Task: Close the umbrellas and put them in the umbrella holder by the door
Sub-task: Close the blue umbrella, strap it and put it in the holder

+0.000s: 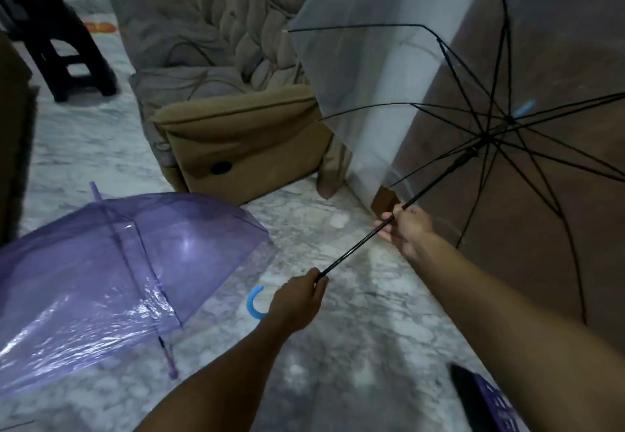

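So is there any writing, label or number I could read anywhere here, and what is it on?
No text can be read.
The purple object at the bottom right edge carries pale marks that may be letters, cut off and too blurred to read.
The clear umbrella and the purple umbrella show no print.

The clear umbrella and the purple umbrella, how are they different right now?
The clear umbrella is held off the floor, the left hand at its blue handle and the right hand on its black shaft; the purple umbrella lies untouched on the floor. The clear one has black ribs, the purple one purple ribs. Both are open and see-through.
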